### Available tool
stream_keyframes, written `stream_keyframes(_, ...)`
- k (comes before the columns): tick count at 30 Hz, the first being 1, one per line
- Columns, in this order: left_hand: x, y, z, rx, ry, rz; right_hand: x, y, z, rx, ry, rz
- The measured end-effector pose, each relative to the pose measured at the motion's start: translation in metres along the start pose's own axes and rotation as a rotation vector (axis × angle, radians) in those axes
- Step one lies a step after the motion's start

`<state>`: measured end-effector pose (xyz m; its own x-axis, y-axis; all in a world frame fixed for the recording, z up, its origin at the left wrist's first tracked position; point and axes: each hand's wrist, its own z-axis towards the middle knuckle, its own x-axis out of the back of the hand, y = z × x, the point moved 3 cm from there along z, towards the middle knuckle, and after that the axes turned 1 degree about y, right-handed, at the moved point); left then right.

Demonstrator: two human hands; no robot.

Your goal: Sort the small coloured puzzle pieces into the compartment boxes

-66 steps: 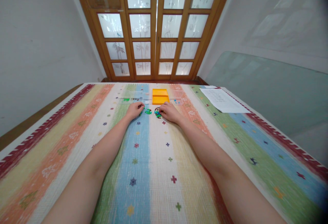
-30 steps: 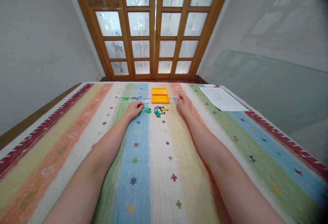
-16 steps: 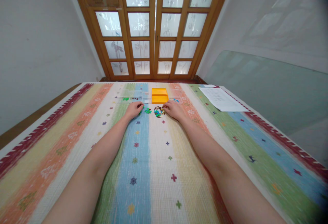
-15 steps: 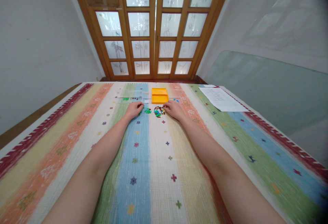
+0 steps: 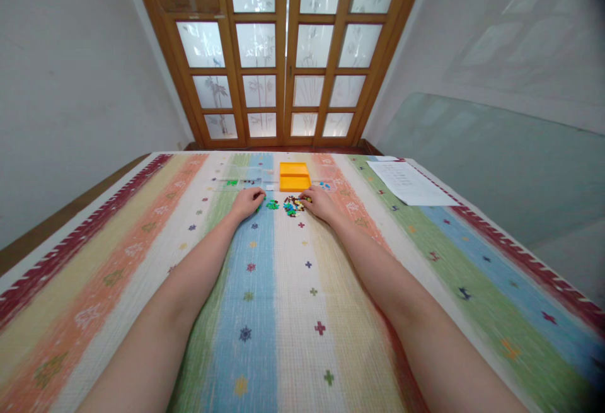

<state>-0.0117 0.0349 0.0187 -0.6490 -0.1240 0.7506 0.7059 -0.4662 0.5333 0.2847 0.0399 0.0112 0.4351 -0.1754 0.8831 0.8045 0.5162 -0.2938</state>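
My left hand (image 5: 248, 203) rests on the striped cloth with its fingers curled together. Bits of green show at its fingertips, but what it grips, if anything, is too small to make out. Just right of it lies a little heap of small green pieces (image 5: 273, 205). My right hand (image 5: 321, 202) touches the right edge of a mixed pile of tiny coloured pieces (image 5: 290, 207), brown, blue, green and yellowish. Its fingers are bent and pinched together; anything between them is hidden. Behind the pile sits an open yellow box (image 5: 295, 183) with two shallow halves.
Clear trays hold a few green pieces (image 5: 231, 183), dark pieces (image 5: 249, 181) and blue pieces (image 5: 324, 185) on either side of the box. Printed paper sheets (image 5: 409, 183) lie at the back right. The striped tablecloth (image 5: 302, 312) covers the table; glazed wooden doors (image 5: 287, 85) stand beyond.
My right fingers have shifted slightly at the edge of the mixed pile. My left hand stays almost where it was.
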Motion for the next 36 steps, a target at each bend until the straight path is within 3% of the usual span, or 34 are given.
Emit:
stream_keyframes(9,0.0,-0.002,0.0,0.005,0.006,-0.014,0.001,-0.005,0.0,-0.01,0.13,0.089)
stream_keyframes(15,-0.001,-0.002,0.0,0.009,0.006,0.021,0.01,0.002,-0.001,-0.17,0.238,0.25)
stream_keyframes(21,0.001,0.001,0.0,0.013,0.001,0.028,0.017,0.019,-0.002,-0.272,0.357,0.243)
stream_keyframes(25,0.002,0.009,0.001,-0.012,-0.004,0.057,0.019,0.035,-0.005,-0.357,0.404,0.209)
stream_keyframes(30,0.001,0.029,0.001,-0.14,0.0,0.172,0.021,0.049,-0.009,-0.468,0.467,0.208)
stream_keyframes(36,-0.004,0.046,-0.002,-0.256,-0.073,0.198,0.018,0.055,-0.01,-0.487,0.511,0.197)
